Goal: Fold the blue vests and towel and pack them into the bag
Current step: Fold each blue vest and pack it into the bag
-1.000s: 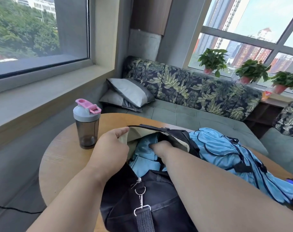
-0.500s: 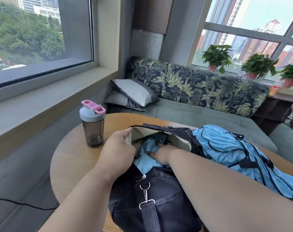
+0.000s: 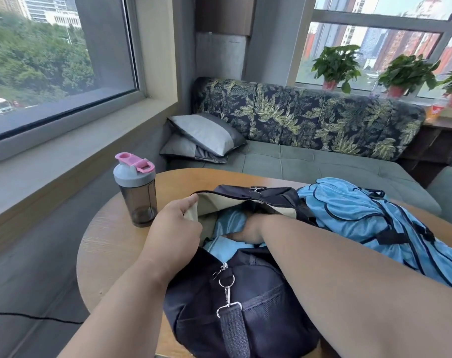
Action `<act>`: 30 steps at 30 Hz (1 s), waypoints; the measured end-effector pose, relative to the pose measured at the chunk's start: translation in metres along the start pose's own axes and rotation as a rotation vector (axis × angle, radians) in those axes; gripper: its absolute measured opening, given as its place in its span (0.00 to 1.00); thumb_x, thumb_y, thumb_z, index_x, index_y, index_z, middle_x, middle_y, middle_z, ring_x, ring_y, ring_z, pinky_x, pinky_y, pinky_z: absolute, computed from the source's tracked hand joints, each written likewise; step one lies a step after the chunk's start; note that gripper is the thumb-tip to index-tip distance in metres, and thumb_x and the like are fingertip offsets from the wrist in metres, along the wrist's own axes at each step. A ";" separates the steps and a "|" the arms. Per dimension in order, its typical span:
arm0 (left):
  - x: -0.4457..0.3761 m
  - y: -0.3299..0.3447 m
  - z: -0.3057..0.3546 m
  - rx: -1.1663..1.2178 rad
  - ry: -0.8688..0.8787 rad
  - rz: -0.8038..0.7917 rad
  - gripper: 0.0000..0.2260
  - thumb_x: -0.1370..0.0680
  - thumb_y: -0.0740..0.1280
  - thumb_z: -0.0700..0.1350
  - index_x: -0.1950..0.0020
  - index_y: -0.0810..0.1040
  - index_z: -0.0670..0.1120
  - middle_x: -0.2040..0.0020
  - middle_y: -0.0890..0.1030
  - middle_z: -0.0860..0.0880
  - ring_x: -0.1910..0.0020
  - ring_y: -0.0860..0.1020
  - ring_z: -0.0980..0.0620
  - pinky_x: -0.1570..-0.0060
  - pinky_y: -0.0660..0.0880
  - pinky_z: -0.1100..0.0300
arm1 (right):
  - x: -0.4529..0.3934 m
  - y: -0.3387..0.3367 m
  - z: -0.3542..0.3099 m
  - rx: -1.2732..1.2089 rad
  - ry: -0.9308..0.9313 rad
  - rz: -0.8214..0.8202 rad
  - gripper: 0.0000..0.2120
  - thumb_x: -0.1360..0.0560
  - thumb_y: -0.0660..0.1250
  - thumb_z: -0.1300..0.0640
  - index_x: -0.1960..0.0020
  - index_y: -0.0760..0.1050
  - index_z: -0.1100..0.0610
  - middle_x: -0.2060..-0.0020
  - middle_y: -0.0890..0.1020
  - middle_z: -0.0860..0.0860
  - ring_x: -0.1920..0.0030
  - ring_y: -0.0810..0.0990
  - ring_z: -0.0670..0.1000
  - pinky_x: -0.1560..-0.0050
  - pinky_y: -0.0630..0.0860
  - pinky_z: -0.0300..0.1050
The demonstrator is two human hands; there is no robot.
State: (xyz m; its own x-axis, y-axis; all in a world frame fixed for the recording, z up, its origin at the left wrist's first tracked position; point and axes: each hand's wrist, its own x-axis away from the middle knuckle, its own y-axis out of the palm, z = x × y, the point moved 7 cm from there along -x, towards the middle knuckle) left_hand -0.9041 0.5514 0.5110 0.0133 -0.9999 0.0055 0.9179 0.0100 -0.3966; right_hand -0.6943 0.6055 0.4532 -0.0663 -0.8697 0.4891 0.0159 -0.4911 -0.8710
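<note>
Lower centre — step: packing; left hand [image 3: 177, 235] pinches the duffel bag [image 3: 245, 303] rim open, right hand [image 3: 248, 229] inside on folded blue cloth [image 3: 224, 248], grip unclear.
Next: withdraw, fold the blue vests [image 3: 369, 223] at right.
Room: shaker bottle [image 3: 135, 189] near the table [image 3: 111, 244] edge — bare wood between.

The right hand [image 3: 248, 229] is going deeper into the bag [image 3: 245, 301] now. A second ago its knuckles sat up near the zip edge; now the fingers are lost under the bag's far flap, with only the thumb side showing against the blue cloth [image 3: 227, 223] inside. That cloth has flattened under the push, and more of it shows by the bag's near rim than before.
</note>
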 end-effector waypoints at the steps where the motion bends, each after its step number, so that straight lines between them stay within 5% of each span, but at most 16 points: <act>1: -0.001 0.001 0.000 -0.011 -0.007 -0.002 0.30 0.23 0.62 0.34 0.25 0.75 0.58 0.54 0.82 0.52 0.78 0.72 0.62 0.77 0.67 0.69 | 0.001 -0.006 -0.004 0.043 -0.032 0.030 0.36 0.15 0.60 0.38 0.17 0.58 0.59 0.20 0.65 0.58 0.21 0.65 0.58 0.25 0.61 0.48; 5: 0.000 -0.003 0.003 -0.019 -0.020 0.018 0.32 0.26 0.62 0.33 0.25 0.76 0.57 0.49 0.85 0.48 0.77 0.73 0.60 0.75 0.67 0.68 | 0.006 -0.008 -0.005 0.059 -0.020 0.040 0.27 0.14 0.62 0.47 0.22 0.67 0.63 0.24 0.72 0.61 0.26 0.72 0.62 0.27 0.68 0.53; 10: 0.004 -0.005 0.003 -0.057 -0.023 0.029 0.31 0.25 0.63 0.35 0.24 0.75 0.57 0.55 0.81 0.52 0.76 0.72 0.61 0.73 0.67 0.65 | 0.008 -0.003 0.005 -0.024 0.041 0.127 0.52 0.28 0.56 0.20 0.16 0.56 0.53 0.18 0.62 0.55 0.21 0.64 0.61 0.23 0.64 0.59; 14: 0.009 -0.007 0.005 -0.117 0.023 0.009 0.32 0.25 0.62 0.35 0.23 0.74 0.56 0.41 0.85 0.46 0.61 0.81 0.52 0.63 0.73 0.59 | 0.057 -0.008 0.004 0.041 0.041 0.109 0.30 0.12 0.50 0.41 0.15 0.50 0.50 0.17 0.54 0.59 0.18 0.56 0.63 0.21 0.61 0.58; 16: 0.012 -0.007 0.008 -0.176 0.046 0.018 0.30 0.24 0.62 0.36 0.22 0.73 0.54 0.34 0.81 0.46 0.43 0.82 0.42 0.46 0.78 0.52 | 0.075 -0.008 0.011 0.026 0.039 0.121 0.24 0.12 0.52 0.52 0.17 0.60 0.55 0.22 0.65 0.62 0.21 0.63 0.63 0.28 0.69 0.54; 18: 0.019 -0.006 0.017 -0.206 0.091 0.058 0.26 0.21 0.63 0.39 0.22 0.73 0.52 0.28 0.77 0.50 0.32 0.76 0.46 0.30 0.73 0.51 | 0.095 -0.006 0.013 0.008 -0.020 0.175 0.19 0.14 0.54 0.59 0.26 0.73 0.57 0.32 0.76 0.59 0.31 0.74 0.62 0.43 0.74 0.53; 20: 0.029 -0.002 0.031 -0.236 0.143 0.082 0.25 0.20 0.65 0.41 0.22 0.73 0.51 0.26 0.74 0.52 0.28 0.72 0.49 0.25 0.66 0.54 | 0.117 -0.009 0.020 -0.077 -0.041 0.273 0.17 0.15 0.55 0.59 0.32 0.78 0.56 0.37 0.77 0.57 0.38 0.78 0.62 0.45 0.77 0.54; 24: 0.052 0.022 0.065 -0.329 0.237 0.051 0.29 0.24 0.67 0.40 0.22 0.73 0.52 0.25 0.75 0.49 0.29 0.73 0.45 0.27 0.68 0.52 | 0.179 -0.019 0.039 -0.436 -0.117 0.573 0.16 0.16 0.57 0.52 0.37 0.80 0.52 0.42 0.85 0.50 0.41 0.81 0.55 0.40 0.78 0.52; 28: 0.078 0.061 0.100 -0.292 0.297 -0.056 0.28 0.23 0.66 0.42 0.23 0.74 0.54 0.33 0.80 0.48 0.53 0.83 0.56 0.56 0.77 0.64 | 0.235 -0.008 0.095 -0.818 -0.055 0.785 0.14 0.17 0.61 0.50 0.37 0.82 0.44 0.46 0.85 0.38 0.45 0.80 0.42 0.44 0.75 0.41; 30: 0.090 0.088 0.118 -0.278 0.335 -0.109 0.27 0.24 0.65 0.43 0.24 0.74 0.55 0.36 0.82 0.48 0.53 0.85 0.51 0.54 0.81 0.57 | 0.244 0.014 0.133 -1.007 0.013 0.768 0.10 0.19 0.63 0.48 0.46 0.83 0.41 0.54 0.85 0.36 0.49 0.82 0.41 0.44 0.78 0.42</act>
State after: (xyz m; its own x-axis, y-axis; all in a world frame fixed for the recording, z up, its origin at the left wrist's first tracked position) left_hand -0.7754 0.4634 0.5845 -0.2486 -0.9437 -0.2181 0.7646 -0.0530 -0.6423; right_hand -0.5773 0.3796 0.5664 -0.3869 -0.9095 -0.1522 -0.7088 0.3989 -0.5818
